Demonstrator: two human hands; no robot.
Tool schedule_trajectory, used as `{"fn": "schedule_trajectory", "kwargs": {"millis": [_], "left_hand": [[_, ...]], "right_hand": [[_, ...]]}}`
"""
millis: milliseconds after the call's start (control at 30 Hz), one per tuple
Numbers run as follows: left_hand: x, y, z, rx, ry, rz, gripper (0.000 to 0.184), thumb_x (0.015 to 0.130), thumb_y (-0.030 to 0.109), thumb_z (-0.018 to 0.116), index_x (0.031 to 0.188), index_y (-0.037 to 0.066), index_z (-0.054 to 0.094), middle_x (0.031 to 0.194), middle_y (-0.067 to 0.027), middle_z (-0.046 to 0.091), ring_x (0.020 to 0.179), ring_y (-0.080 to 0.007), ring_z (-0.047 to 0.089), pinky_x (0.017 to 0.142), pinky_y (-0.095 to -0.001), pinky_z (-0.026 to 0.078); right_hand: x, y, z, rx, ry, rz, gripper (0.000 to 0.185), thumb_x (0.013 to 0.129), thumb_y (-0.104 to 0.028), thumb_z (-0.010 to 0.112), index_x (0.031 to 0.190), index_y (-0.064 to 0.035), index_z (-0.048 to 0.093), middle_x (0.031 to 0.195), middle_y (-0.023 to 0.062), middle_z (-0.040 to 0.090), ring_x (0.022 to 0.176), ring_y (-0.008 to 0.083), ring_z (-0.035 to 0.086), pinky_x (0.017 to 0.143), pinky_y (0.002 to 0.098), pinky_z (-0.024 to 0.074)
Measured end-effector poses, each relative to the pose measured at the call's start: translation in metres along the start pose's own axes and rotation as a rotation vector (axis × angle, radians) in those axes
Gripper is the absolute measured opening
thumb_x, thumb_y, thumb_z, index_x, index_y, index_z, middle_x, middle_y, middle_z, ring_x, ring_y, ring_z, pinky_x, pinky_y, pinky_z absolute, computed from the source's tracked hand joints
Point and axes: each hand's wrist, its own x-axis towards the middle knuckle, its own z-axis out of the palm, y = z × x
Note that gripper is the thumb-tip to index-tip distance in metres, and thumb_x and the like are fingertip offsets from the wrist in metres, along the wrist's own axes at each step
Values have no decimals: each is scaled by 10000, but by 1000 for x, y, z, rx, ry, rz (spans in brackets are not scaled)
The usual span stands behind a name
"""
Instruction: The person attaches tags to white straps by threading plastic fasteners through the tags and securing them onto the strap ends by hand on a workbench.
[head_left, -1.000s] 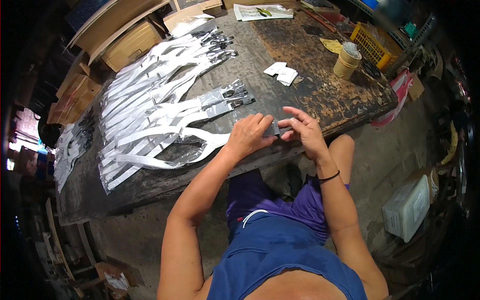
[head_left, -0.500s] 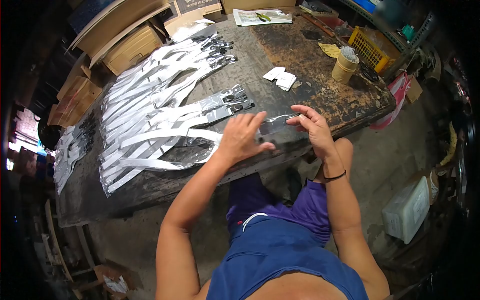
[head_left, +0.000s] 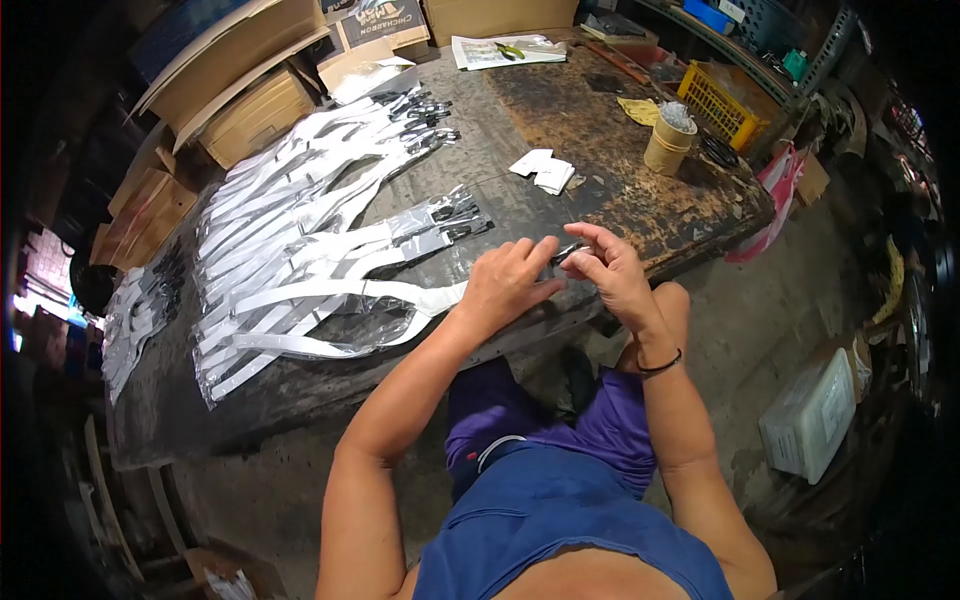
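My left hand (head_left: pixel 506 286) lies over the near end of a bagged white strap (head_left: pixel 440 297) at the table's front edge, its fingers bent down onto it. Close on its right, my right hand (head_left: pixel 614 280) pinches a shiny, dark-looking end of the clear plastic (head_left: pixel 570 252) between thumb and fingers. The fingers partly hide that end. Left of my hands, more bagged white straps (head_left: pixel 285 230) with grey parts and black buckles lie in overlapping rows. Several small white cards (head_left: pixel 552 176) are on the table behind my hands.
The worn table (head_left: pixel 490 150) holds pliers (head_left: pixel 509 51) on papers, a yellow cloth (head_left: pixel 638 112) and a filled tan container (head_left: pixel 668 143). A yellow crate (head_left: pixel 718 108) is at the back right. Cardboard boxes (head_left: pixel 262 115) stand at the back left; a lidded plastic box (head_left: pixel 812 418) is on the floor.
My left fingers, spread half a second ago, have come down around the strap end. The clear plastic stretched between my hands is now bunched, and the hands are closer together. The view has shifted slightly.
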Motion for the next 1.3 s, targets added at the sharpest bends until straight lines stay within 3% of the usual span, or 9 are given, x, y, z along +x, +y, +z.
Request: {"fn": "schedule_trajectory", "kwargs": {"millis": [300,533,600,633,800,867,900,1033,1300], "left_hand": [[2,3,-4,-8,54,0,399,759,267,773,1070,115,577,771,-59,573,707,-247,633,608,-375,511],[0,0,-5,8,76,-5,411,774,282,772,1089,98,582,768,-62,577,699,-251,629,610,-368,507],[0,0,-4,5,85,0,415,773,283,773,1092,98,581,767,-62,577,699,-250,628,610,-366,505],[0,0,-4,5,92,1,420,772,284,774,1095,97,580,767,-61,577,699,-250,626,609,-364,504],[0,1,-4,-19,95,9,459,761,290,780,1117,96,566,768,-60,575,697,-251,622,603,-364,499],[-1,1,-6,-25,93,10,477,755,295,783,1126,95,559,773,-58,576,701,-250,620,603,-365,497],[-2,1,-6,-11,81,10,497,734,279,790,1131,96,554,786,-58,580,711,-248,620,606,-365,495],[-10,-12,-12,80,-17,-37,530,679,201,788,1140,96,547,824,-65,595,768,-253,621,643,-374,488],[-36,-35,-42,171,-89,-126,508,664,173,759,1128,96,564,852,-81,614,839,-280,619,728,-405,468]], "right_hand": [[-2,-4,-1,22,54,-40,389,943,-81,568,1322,-5,521,890,43,654,860,106,641,759,243,534],[-2,3,-19,136,368,-176,254,975,-79,528,1220,-25,560,936,39,631,743,86,600,685,219,525],[-2,12,-18,111,485,-274,163,965,-72,547,1118,-22,574,988,45,619,761,92,603,699,225,529],[-2,17,-14,138,517,-279,118,941,-88,610,1034,-27,570,1148,84,561,817,101,595,709,241,534],[-5,31,4,-159,406,-417,197,883,-142,720,993,-35,596,1345,126,404,904,112,564,711,261,533],[-3,37,9,-148,319,-361,189,886,-161,720,954,-21,612,1313,126,438,883,112,573,701,260,533],[-1,36,9,-158,329,-313,170,911,-177,694,931,-22,628,1150,93,557,823,104,589,683,256,533],[3,16,3,200,351,-176,114,964,-152,616,919,-48,611,808,-6,614,718,86,602,662,258,537],[7,-4,-35,169,341,-151,108,955,-130,627,913,-38,590,821,12,624,727,87,605,662,252,528]]}}
